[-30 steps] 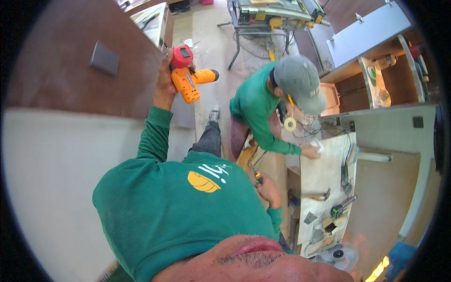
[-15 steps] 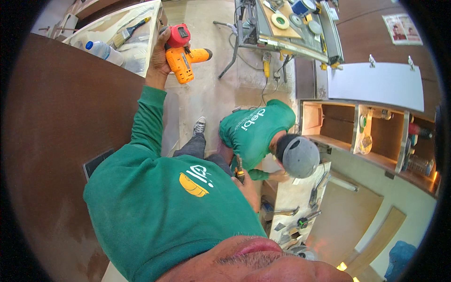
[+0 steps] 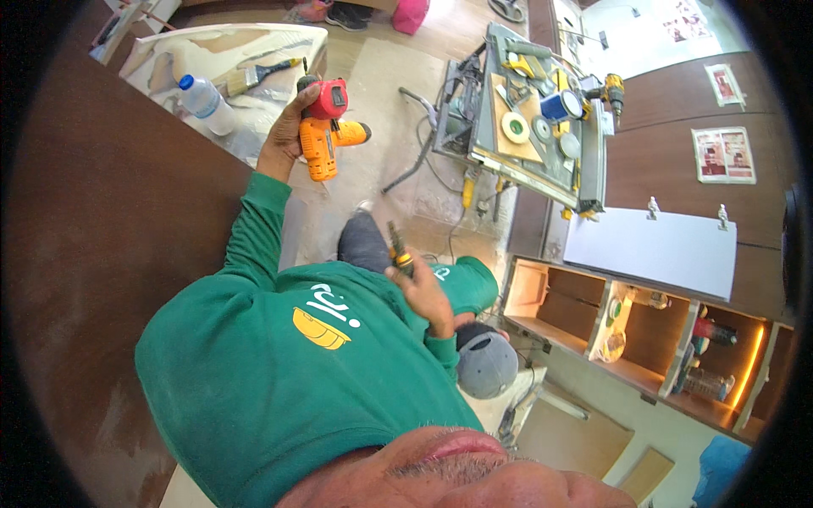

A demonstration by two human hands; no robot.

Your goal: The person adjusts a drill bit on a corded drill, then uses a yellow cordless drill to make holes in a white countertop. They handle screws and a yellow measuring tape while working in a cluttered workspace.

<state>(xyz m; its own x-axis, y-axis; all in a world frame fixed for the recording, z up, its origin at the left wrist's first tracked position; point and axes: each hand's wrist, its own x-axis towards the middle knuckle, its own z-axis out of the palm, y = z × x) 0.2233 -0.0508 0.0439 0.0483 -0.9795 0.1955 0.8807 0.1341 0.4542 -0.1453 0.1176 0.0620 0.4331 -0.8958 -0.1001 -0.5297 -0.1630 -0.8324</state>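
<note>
My left hand (image 3: 288,131), arm stretched out, is closed around an orange cordless drill (image 3: 318,151) and a red tape measure (image 3: 330,99) pressed against it. Beside that hand is a plastic-covered white surface bearing a paintbrush (image 3: 250,78) and a water bottle (image 3: 206,103). In front of my body, my right hand (image 3: 426,295) grips what look like pliers (image 3: 401,258) with yellow-and-black handles, jaws directed away from me. Just beyond my right arm a co-worker in a green top and grey cap (image 3: 488,366) bends low, largely hidden by me.
A table saw (image 3: 535,182) on folding legs holds tape rolls, a blue can and a yellow drill (image 3: 614,91). Open shelves (image 3: 576,313) run along the right, below a white panel (image 3: 652,254). A brown panel (image 3: 102,254) stands at my left. Cords trail across the floor.
My view has turned, showing more of the table saw and less of the low bench. The right hand has come up and forward with the pliers; the left still holds both things.
</note>
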